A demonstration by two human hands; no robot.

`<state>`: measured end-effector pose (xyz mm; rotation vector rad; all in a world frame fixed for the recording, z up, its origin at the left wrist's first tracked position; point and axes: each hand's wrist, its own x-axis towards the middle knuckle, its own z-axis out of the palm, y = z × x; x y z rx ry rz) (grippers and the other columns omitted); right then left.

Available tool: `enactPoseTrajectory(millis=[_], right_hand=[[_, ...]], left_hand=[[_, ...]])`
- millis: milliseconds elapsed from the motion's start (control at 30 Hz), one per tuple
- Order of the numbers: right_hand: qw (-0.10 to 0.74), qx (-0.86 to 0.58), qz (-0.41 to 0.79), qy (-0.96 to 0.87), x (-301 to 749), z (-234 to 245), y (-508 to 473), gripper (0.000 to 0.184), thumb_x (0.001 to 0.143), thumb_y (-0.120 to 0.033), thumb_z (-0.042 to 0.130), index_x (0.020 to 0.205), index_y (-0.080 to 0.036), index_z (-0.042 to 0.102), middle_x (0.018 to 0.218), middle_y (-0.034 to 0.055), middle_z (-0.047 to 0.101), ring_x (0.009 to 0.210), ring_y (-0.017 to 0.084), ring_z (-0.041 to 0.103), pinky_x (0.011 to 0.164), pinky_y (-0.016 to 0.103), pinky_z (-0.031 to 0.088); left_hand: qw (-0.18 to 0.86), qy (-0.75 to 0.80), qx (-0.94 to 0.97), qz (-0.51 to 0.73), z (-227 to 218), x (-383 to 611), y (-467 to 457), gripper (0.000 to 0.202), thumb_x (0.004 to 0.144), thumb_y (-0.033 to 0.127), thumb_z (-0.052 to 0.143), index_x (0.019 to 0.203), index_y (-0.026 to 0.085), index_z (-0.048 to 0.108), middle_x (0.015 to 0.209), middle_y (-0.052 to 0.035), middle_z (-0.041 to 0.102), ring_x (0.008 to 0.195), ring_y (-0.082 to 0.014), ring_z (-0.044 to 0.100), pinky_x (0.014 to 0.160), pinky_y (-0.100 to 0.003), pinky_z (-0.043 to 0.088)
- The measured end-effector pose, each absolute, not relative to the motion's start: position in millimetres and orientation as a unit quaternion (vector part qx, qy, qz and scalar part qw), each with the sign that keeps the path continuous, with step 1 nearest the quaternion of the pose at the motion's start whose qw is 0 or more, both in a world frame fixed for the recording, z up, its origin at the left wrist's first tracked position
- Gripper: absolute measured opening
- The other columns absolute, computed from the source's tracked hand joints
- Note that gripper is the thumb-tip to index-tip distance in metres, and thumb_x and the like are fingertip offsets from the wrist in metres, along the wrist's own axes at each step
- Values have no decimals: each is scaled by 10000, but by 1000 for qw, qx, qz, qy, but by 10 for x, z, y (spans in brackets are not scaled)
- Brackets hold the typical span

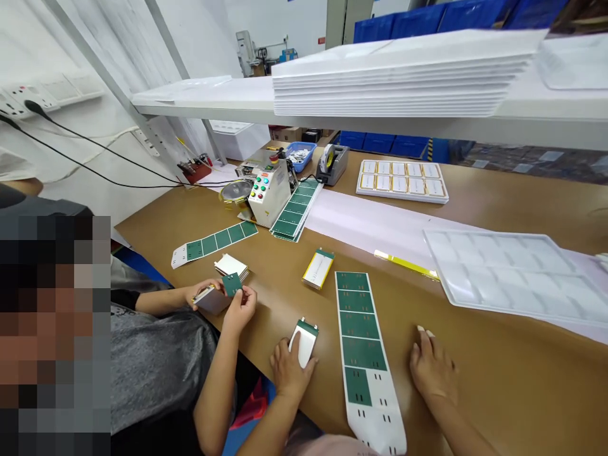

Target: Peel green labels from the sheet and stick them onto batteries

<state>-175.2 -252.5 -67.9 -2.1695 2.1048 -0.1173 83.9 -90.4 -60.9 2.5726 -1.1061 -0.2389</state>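
My left hand (pixel 289 370) grips a white pouch battery cell (pixel 304 342) with a green tab end, and my fingers cover part of it. My right hand (pixel 432 373) rests on the brown table (pixel 498 380), fingers apart and holding nothing. Between my hands lies a long white backing strip with green labels (pixel 365 342). Beyond them sits a yellow-edged cell (pixel 318 268). To my left, a seated co-worker's hands (pixel 223 297) hold a cell and a green label (pixel 232 284).
A white label-dispensing machine (pixel 268 190) and a tape dispenser (pixel 332 163) stand at the back. Nearby are a tray of cells (pixel 402 180), a translucent plastic tray (pixel 508 275), and another label strip (pixel 213 244). Stacked white trays fill an overhead shelf (pixel 399 82).
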Motion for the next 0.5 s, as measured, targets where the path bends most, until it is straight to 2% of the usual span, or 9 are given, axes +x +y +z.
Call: enactPoseTrajectory(millis=[133,200,267,333,400,433,500], right_hand=[[57,-709,-47,701,-1715,-607,-2544,526,797,-392,175,1280,-242,320,1271,46,286,1124,141,359,943,377,318],[58,-706,-55,703,-1719,-600,-2550,519,797,-386,192,1274,-234,332,1260,49,302,1118,134,362,943,362,319],[58,-704,-60,706,-1730,-599,-2551,512,797,-385,211,1269,-234,340,1251,47,314,1105,133,370,940,353,316],[56,-702,-62,707,-1743,-598,-2546,505,796,-388,226,1261,-233,351,1245,45,324,1091,137,375,937,352,308],[51,-704,-65,705,-1755,-596,-2539,503,794,-384,236,1252,-220,366,1235,57,334,1079,144,377,933,356,297],[47,-707,-67,703,-1760,-595,-2536,504,793,-380,242,1249,-212,370,1230,65,338,1075,145,378,931,356,295],[40,-710,-67,700,-1769,-592,-2528,503,790,-376,252,1246,-203,378,1224,76,343,1067,145,382,922,352,298]], left_hand=[[236,-366,891,-130,-492,894,-1007,695,508,459,653,1164,322,470,942,-64,529,939,-266,481,871,-401,400],[339,-317,852,-242,-421,945,-1031,695,468,389,692,1129,339,483,942,-27,551,936,-243,505,879,-388,414],[428,-252,777,-387,-343,997,-1022,553,560,425,631,1091,336,505,917,-8,580,873,-212,554,809,-378,463],[474,-191,681,-524,-265,1042,-995,400,736,491,408,1050,286,546,905,-33,603,822,-190,587,742,-368,494],[494,-150,600,-612,-201,1078,-977,495,822,448,181,1023,223,573,945,-69,605,842,-174,596,765,-357,495],[502,-128,574,-633,-180,1093,-978,509,833,416,154,1011,196,577,964,-82,602,859,-169,595,795,-352,486],[510,-105,586,-621,-164,1123,-1006,412,829,369,244,995,166,563,968,-92,603,852,-166,598,821,-342,475]])
